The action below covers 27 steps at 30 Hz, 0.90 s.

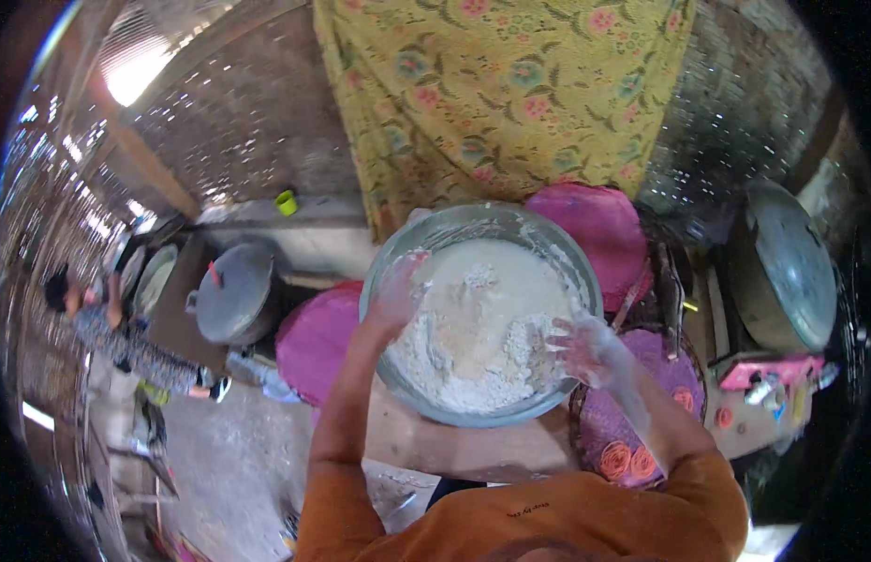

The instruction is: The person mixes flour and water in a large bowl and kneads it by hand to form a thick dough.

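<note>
Both hands work inside a wide, round metal bowl (389, 267) of white flour and pale dough (478, 328), which sits on a wooden counter (473, 450) in front of the person. The left hand (398, 295), flour-coated, presses against the bowl's inner left wall, fingers loosely curled. The right hand (585, 348) lies spread open, fingers splayed, on the crumbly flour at the right, gripping nothing.

1. You've got one view only: head cam, left of the worn pair, fisheye.
2. It looks steeply down and forward, close over the metal bowl (480, 314) at centre.
3. Your forearms enter from the lower edge; straight lines bend near the rim.
</note>
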{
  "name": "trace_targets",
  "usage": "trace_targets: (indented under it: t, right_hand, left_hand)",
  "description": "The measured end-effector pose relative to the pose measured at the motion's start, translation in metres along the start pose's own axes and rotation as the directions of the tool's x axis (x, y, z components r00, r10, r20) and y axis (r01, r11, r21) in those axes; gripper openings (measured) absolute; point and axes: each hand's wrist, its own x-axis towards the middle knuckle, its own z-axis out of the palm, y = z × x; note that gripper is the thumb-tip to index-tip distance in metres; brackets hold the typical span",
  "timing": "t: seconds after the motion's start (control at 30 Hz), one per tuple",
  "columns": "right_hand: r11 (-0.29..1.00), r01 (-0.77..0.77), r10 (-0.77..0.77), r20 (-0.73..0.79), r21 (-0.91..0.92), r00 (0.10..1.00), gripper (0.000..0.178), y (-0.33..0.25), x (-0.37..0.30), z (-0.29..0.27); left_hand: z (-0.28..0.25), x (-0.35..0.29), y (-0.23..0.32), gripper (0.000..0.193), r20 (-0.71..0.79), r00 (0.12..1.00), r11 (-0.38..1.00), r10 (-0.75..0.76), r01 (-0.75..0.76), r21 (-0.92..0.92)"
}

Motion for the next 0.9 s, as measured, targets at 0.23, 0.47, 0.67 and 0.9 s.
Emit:
trace_targets:
  t: [0.23,0.47,0.67,0.9]
  right_hand:
    - [0.997,0.076,-0.076,-0.588,-0.025,0.805,0.050,0.000,0.072,0.050]
    - [0.947,0.036,-0.223,-0.571,-0.320,0.790,0.047,-0.003,0.149,0.024]
    - [0.712,-0.016,-0.319,-0.344,-0.702,0.883,0.045,-0.007,0.196,0.003]
    - [0.339,0.055,-0.264,-0.039,-0.939,0.964,0.042,0.006,0.210,0.002]
  left_hand:
    - [0.054,0.062,-0.075,0.042,0.082,0.996,0.888,0.042,0.000,-0.459]
    - [0.027,0.085,-0.047,0.040,0.174,0.984,0.976,0.030,0.009,-0.218]
    - [0.024,0.084,-0.053,0.036,0.149,0.986,0.989,0.069,-0.048,-0.139]
    - [0.022,0.087,-0.045,0.036,0.244,0.970,0.987,-0.002,0.041,-0.154]
